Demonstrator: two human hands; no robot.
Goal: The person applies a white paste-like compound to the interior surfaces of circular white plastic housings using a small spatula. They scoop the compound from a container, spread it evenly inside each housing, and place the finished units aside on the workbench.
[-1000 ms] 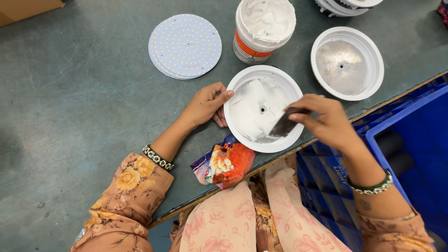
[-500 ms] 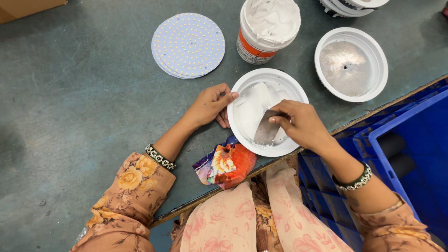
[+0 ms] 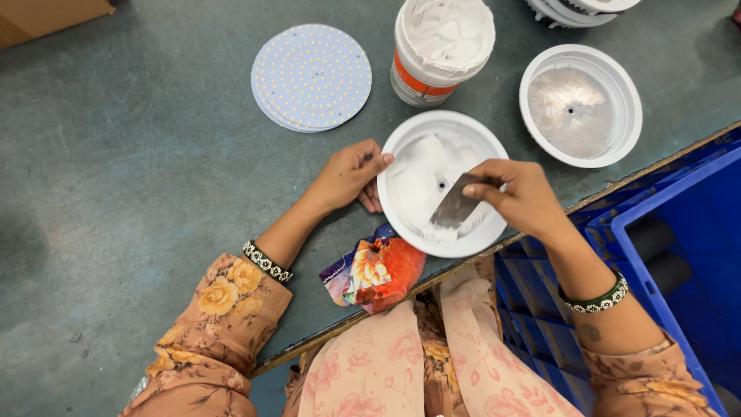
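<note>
A round white housing (image 3: 409,154) lies on the grey-green table near its front edge, its inside smeared with white paste. My left hand (image 3: 350,176) grips its left rim. My right hand (image 3: 519,194) holds a flat metal scraper (image 3: 455,205), whose blade lies on the paste inside the housing. A tub of white paste (image 3: 442,45) with an orange band stands just behind the housing.
A stack of round white LED boards (image 3: 311,76) lies at the back left. A second white housing (image 3: 580,104) with a bare metal floor sits to the right. A crumpled colourful wrapper (image 3: 376,269) lies at the table edge. A blue crate (image 3: 671,255) stands on the right.
My right hand has moved the scraper across the paste inside the housing. My left hand stays on the rim.
</note>
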